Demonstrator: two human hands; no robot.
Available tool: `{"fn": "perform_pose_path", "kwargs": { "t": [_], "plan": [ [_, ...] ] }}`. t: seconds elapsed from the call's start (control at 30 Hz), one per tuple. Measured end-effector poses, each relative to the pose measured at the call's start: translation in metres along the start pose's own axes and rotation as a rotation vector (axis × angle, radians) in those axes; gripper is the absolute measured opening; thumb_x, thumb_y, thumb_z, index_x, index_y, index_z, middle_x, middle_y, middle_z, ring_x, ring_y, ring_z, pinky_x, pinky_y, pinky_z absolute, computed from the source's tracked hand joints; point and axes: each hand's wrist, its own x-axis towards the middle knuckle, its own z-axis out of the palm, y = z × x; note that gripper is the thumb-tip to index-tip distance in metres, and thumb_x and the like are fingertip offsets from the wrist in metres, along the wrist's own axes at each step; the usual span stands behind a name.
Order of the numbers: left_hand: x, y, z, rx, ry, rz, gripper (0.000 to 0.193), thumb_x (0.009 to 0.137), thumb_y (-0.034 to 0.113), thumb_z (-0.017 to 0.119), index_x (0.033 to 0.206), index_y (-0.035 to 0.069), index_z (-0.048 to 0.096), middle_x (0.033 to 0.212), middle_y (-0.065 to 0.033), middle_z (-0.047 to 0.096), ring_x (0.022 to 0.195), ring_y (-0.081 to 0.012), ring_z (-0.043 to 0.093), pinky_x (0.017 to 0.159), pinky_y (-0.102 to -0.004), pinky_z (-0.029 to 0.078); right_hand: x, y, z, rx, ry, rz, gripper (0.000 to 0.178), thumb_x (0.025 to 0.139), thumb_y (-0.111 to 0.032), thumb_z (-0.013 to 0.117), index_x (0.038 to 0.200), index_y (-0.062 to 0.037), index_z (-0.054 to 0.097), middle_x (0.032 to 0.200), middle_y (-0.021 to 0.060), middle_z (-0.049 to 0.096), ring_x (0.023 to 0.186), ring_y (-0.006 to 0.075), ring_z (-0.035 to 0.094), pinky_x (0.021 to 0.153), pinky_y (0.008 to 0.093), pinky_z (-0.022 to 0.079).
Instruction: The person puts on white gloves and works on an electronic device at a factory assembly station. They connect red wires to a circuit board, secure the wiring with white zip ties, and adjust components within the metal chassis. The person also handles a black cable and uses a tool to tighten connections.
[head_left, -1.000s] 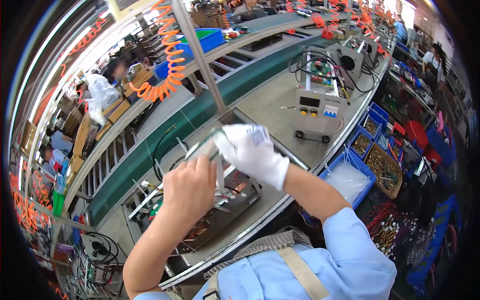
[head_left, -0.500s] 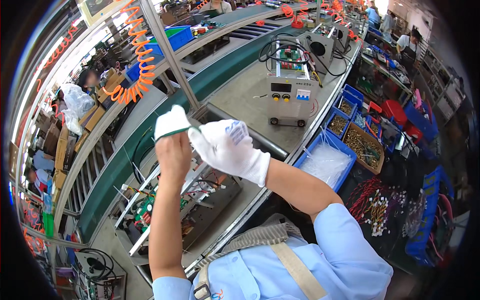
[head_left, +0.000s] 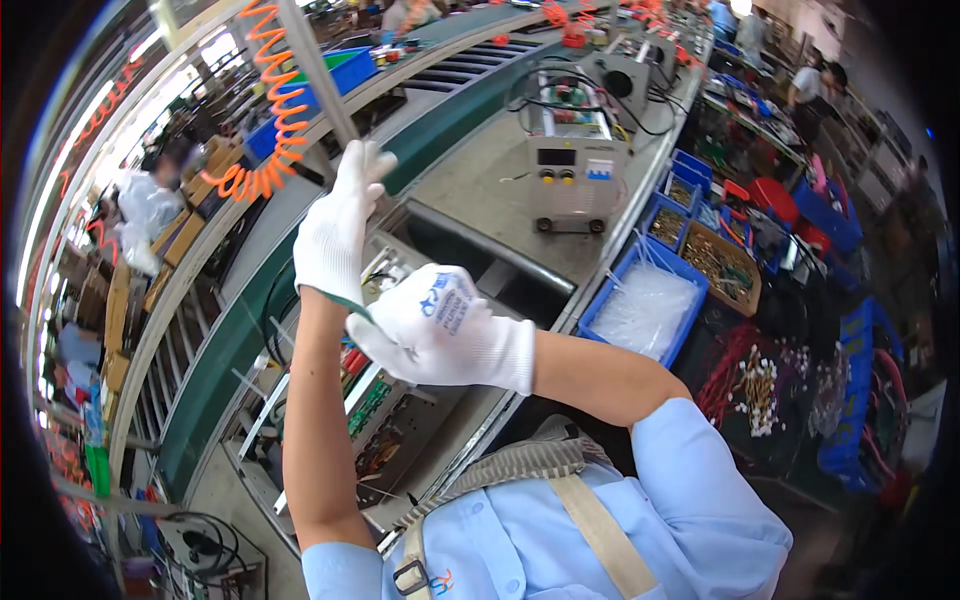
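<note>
Right hand (head_left: 428, 325) pinches the left knit glove (head_left: 332, 237) by its green hem (head_left: 343, 299)

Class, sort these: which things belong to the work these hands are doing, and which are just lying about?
In the job:
left hand
white glove on it
right hand, gloved, at that glove's cuff

Lying or hanging about:
blue bin of clear strips
orange coiled hose
unit with yellow knobs

White knit left glove (head_left: 330, 245), worn down to the wrist, fingers pointing up and slightly blurred, green-edged cuff (head_left: 333, 297) drawn out at one side, pinched by the matching right glove (head_left: 435, 325) (blue print across its back), likewise worn, fingers curled.
</note>
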Motion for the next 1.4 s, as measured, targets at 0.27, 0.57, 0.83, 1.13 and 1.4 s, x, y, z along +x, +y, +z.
{"fn": "perform_pose_path", "kwargs": {
  "t": [0.27, 0.57, 0.83, 1.13, 1.4],
  "plan": [
    [-0.013, 0.06, 0.041, -0.099, 0.416, 0.897, 0.026, 0.088, 0.008, 0.056, 0.112, -0.002, 0.054, 0.099, -0.0159, 0.068, 0.098, -0.0326, 0.064, 0.083, -0.0379, 0.051, -0.027, 0.021, 0.0, 0.244, -0.292, 0.043, 0.008, 0.078, -0.001, 0.06, 0.083, -0.0003, 0.067, 0.075, 0.0145, 0.066, 0.07, 0.0316, 0.065, 0.062, 0.0381, 0.049],
    [-0.043, 0.039, -0.01, -0.958, 0.249, 0.389, 0.041, 0.093, 0.031, 0.052, 0.121, 0.001, 0.054, 0.115, -0.0155, 0.059, 0.107, -0.0249, 0.057, 0.093, -0.0317, 0.041, -0.008, 0.004, 0.033, 0.323, -0.572, -0.132, 0.011, 0.084, 0.001, 0.057, 0.076, -0.0022, 0.063, 0.062, 0.0121, 0.055, 0.056, 0.0329, 0.053, 0.055, 0.043, 0.039],
    [-0.076, 0.018, -0.055, 0.324, 0.592, 0.36, 0.073, 0.081, 0.04, 0.063, 0.135, -0.005, 0.043, 0.142, -0.0337, 0.036, 0.132, -0.0484, 0.035, 0.111, -0.0506, 0.029, -0.001, -0.017, 0.069, 0.417, -0.617, -0.169, 0.025, 0.089, -0.006, 0.058, 0.065, -0.0045, 0.061, 0.056, 0.0135, 0.055, 0.05, 0.0335, 0.052, 0.049, 0.0434, 0.037],
    [-0.233, -0.001, -0.119, 0.896, 0.68, 0.277, 0.066, 0.07, 0.033, 0.072, 0.127, 0.002, 0.055, 0.135, -0.0305, 0.043, 0.123, -0.0442, 0.043, 0.1, -0.0538, 0.034, -0.03, 0.07, 0.013, 0.33, 0.083, 0.476, 0.058, 0.104, -0.04, 0.031, 0.143, 0.0028, 0.04, 0.144, 0.0184, 0.046, 0.138, 0.0284, 0.039, 0.115, 0.0418, 0.028],
    [-0.456, -0.204, -0.067, -0.841, 1.463, -0.546, 0.084, 0.098, 0.061, 0.038, 0.155, 0.006, 0.011, 0.163, -0.0111, 0.005, 0.15, -0.0254, 0.002, 0.118, -0.0438, -0.001, -0.255, 0.188, 0.125, 1.356, 0.144, 1.637, 0.06, 0.097, -0.056, 0.042, 0.128, -0.0062, 0.053, 0.118, 0.0155, 0.061, 0.102, 0.029, 0.061, 0.085, 0.0432, 0.054]
  ]
}}
